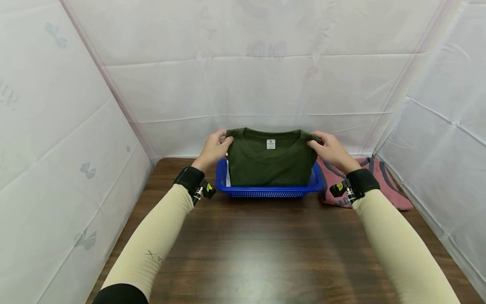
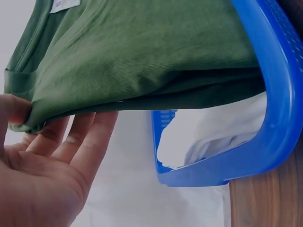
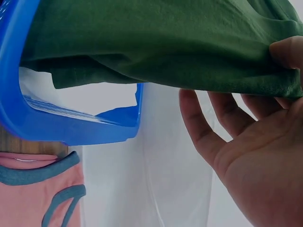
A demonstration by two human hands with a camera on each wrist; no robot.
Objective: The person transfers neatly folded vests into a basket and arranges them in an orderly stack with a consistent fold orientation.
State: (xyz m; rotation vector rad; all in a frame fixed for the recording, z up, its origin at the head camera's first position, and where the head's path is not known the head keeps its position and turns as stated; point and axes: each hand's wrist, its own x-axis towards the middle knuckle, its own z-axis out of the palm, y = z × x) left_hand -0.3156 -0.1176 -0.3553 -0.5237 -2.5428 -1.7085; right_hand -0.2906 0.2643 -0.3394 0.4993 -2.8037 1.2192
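Note:
A folded dark green T-shirt (image 1: 271, 164) with a white neck label hangs between both hands, collar up, its lower part inside a blue plastic basket (image 1: 269, 194). My left hand (image 1: 213, 148) pinches the shirt's left shoulder between thumb and fingers. At the opposite shoulder, my right hand (image 1: 332, 150) pinches the cloth the same way. Beneath the green shirt, white folded cloth (image 2: 213, 127) lies in the basket, as the left wrist view shows; the right wrist view also has white cloth (image 3: 90, 101) there, partly covered by the green fabric.
A pink garment with blue-grey trim (image 1: 389, 185) lies on the table to the right of the basket. The brown wooden table (image 1: 258, 249) extends toward me. White sheeting (image 1: 247, 88) walls off the back and both sides.

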